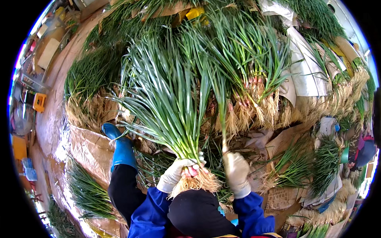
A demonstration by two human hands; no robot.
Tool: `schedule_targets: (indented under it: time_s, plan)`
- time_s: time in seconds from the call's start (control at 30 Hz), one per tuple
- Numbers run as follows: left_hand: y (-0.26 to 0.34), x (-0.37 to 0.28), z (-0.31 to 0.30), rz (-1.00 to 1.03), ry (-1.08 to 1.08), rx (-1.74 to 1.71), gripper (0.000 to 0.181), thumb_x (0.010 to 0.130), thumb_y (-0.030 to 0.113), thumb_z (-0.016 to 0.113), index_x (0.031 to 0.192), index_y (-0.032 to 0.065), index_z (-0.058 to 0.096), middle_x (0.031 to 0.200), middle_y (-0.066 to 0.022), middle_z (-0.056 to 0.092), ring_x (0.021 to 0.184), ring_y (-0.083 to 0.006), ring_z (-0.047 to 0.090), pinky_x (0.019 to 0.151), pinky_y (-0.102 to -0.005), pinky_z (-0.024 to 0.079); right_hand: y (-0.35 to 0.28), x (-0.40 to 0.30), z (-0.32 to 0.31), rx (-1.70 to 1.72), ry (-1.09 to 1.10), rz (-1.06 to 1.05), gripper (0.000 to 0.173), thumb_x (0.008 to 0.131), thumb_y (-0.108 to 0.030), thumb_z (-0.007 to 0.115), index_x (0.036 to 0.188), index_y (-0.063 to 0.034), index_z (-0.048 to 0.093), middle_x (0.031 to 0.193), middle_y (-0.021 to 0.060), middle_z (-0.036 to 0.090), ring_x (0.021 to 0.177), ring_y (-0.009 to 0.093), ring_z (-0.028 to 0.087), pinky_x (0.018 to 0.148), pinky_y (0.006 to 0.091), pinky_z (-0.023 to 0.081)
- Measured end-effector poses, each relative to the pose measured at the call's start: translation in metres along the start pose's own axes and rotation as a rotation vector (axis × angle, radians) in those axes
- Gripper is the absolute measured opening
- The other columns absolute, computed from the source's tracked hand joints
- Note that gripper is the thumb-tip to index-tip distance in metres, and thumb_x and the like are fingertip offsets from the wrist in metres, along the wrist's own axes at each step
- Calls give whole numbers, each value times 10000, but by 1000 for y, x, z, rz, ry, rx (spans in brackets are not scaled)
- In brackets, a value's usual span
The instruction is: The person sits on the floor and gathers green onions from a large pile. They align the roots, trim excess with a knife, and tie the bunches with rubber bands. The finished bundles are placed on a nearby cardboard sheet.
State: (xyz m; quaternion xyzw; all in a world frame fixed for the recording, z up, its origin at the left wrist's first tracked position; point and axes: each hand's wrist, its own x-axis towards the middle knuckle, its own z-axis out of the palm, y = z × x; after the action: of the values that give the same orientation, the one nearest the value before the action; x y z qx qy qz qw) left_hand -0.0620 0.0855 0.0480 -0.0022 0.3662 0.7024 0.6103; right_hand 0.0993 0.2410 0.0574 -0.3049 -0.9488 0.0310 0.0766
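Observation:
My left hand (pixel 173 174), in a white glove, grips a thick bunch of green garlic (pixel 175 116) just above its pinkish bulbs. Long flat leaves fan up and away from me, while pale roots (pixel 196 184) hang over my black-clad knee (pixel 202 212). To the right of the bunch, my gloved right hand (pixel 237 172) is closed on a thin green garlic stalk (pixel 222 122). That stalk stands nearly straight up in the picture, blurred, and its lower end is hidden by the glove. Ahead of both hands lies a row of loose green garlic (pixel 250 62), roots towards me.
My blue rubber boot (pixel 123 150) rests on brown sheeting at left. Bundles lie at lower left (pixel 89 193) and right (pixel 293 166). White sheeting (pixel 306 65) covers part of the right-hand heap. An orange stool (pixel 39 102) stands far left; a person (pixel 366 150) is at far right.

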Motion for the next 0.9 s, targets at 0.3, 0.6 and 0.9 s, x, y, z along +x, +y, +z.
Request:
schedule_targets:
  time_s: [0.3,0.6,0.9]
  plan:
    - [-3,0,2,-60,-43,-9,475,785,112,556,1231,-47,522,1233,-248,570,1065,-352,614,898,-428,520,25,6,29,1203,-371,-19,351,908,-182,561,1243,-88,517,1165,145,602,920,243,647,741,321,523]
    - [-6,4,-17,-196,76,194,272,823,142,559,1013,-32,646,769,-77,676,543,-100,611,456,-159,472,-25,8,46,797,-332,-62,338,932,-389,543,1063,-78,546,723,168,642,654,350,639,542,419,479]
    - [-6,5,-3,-111,170,162,269,827,103,567,1045,-37,642,724,-73,665,545,-100,624,433,-164,463,-28,29,-33,1172,-21,129,116,920,-87,601,839,-7,579,680,62,617,573,113,604,509,240,459]
